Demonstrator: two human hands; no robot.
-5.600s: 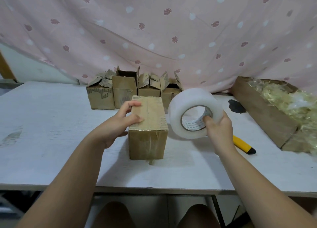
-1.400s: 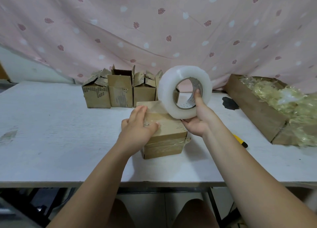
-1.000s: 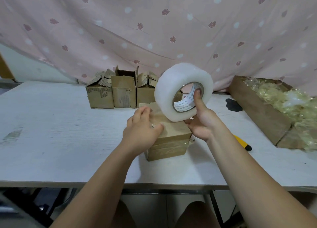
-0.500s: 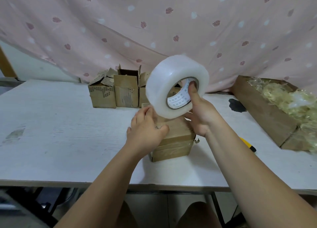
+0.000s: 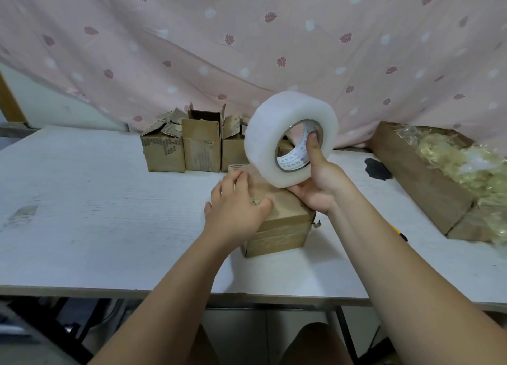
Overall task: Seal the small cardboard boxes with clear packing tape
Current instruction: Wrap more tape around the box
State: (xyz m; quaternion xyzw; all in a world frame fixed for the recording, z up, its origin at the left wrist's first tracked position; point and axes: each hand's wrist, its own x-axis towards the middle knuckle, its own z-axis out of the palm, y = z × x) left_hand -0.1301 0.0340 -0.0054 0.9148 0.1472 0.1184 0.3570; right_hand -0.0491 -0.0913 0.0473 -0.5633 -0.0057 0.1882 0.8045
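Box we're on: small cardboard box [image 5: 282, 227] lying on the white table [image 5: 96, 200], around mid-table toward the front edge, turned a bit askew. Clear tape bands shine on its near face.
Left hand: our left hand [image 5: 237, 205] lies flat on the box top, fingers [image 5: 233, 181] close together and pointing away from us, thumb stuck out to the right across the cardboard. It's pressing, not grabbing.
Right hand: our right hand [image 5: 318, 183] grips the tape roll [image 5: 274, 134], thumb hooked through the core and the other fingers curled under the outer rim.
Tape roll: big and milky-clear, held up on edge just above the box's far end, hole turned toward us. Whether a strip runs down to the box, we can't tell tbh.
Back row: more small open boxes [image 5: 201, 148], flaps up, side by side by the pink curtain [image 5: 247, 49].
Right side: long carton [image 5: 422, 178] full of shredded filler [image 5: 466, 167]. A yellow knife [image 5: 397, 231] peeks out behind our right forearm.
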